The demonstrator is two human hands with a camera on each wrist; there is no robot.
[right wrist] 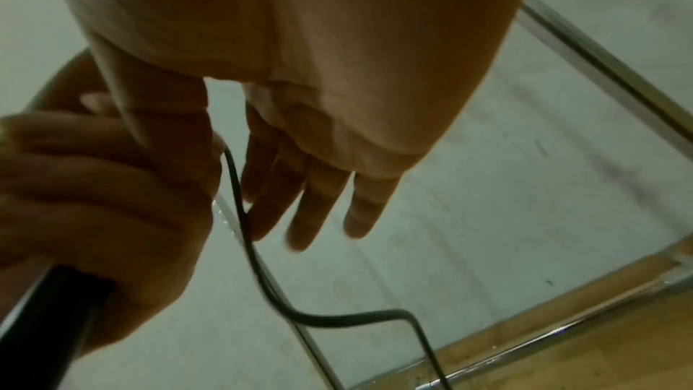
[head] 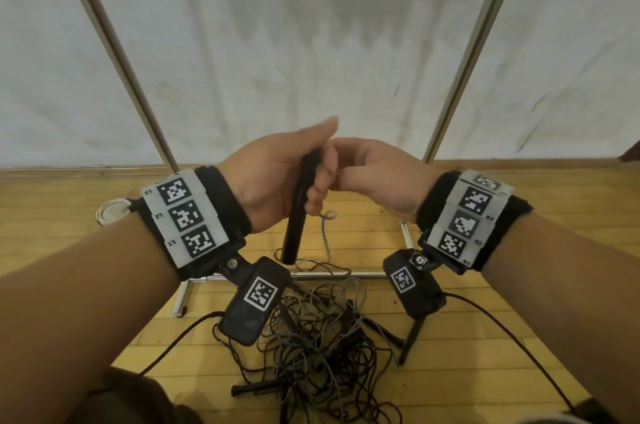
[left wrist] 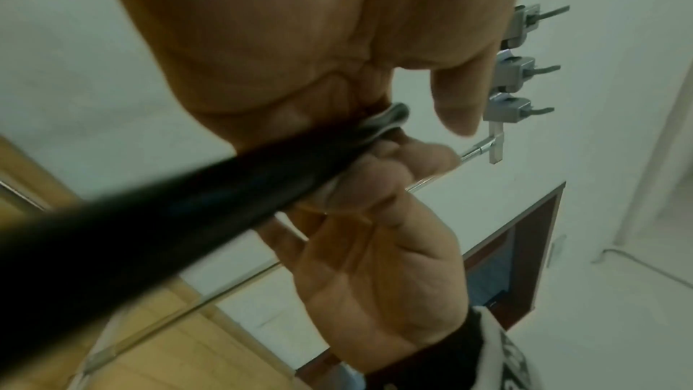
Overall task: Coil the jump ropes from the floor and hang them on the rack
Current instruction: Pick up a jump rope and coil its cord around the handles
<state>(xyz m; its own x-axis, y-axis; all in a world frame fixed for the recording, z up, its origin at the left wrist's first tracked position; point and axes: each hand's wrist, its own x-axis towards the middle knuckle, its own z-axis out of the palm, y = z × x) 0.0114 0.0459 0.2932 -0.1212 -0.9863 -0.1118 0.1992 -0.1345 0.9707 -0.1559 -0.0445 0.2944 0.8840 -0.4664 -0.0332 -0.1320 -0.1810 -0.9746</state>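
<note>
My left hand (head: 277,177) grips a black jump rope handle (head: 298,212) upright at chest height; it shows large and blurred in the left wrist view (left wrist: 180,209). My right hand (head: 367,174) meets it from the right. Thumb and forefinger pinch the thin dark cord (right wrist: 240,218) by the handle's top, while the other fingers (right wrist: 319,206) stay straight. The cord (head: 325,229) hangs in loose bends toward the floor. A tangled pile of jump ropes (head: 322,340) with several black handles lies on the wooden floor below my wrists.
The metal rack stands straight ahead against the white wall: left post (head: 114,53), right post (head: 474,42), base bar (head: 332,275). Grey hooks (left wrist: 513,73) sit along its top rail. A coiled white cord (head: 110,210) lies at the left. A dark door (left wrist: 525,248) shows at the right.
</note>
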